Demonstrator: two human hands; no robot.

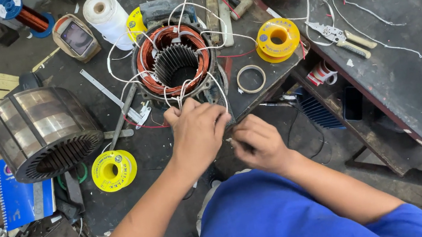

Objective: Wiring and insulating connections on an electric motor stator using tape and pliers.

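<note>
On the cluttered workbench (pixel 172 157) I have both hands pinching white lead wires (pixel 184 86) (copper-wound stator (pixel 176 62) just beyond), left hand (pixel 197 131) gathering, right hand (pixel 259 142) gripping; sorting them needs care.

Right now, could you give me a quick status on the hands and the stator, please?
Left hand pinching white lead wires. Right hand closed beside it. Copper-wound stator upright on bench. Nothing in the way.

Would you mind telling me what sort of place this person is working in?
Most likely an electric motor repair or rewinding workshop. A motor stator with copper windings and white leads sits on the dark workbench, a large rotor lies beside it, and yellow wire spools and pliers lie about.
</note>
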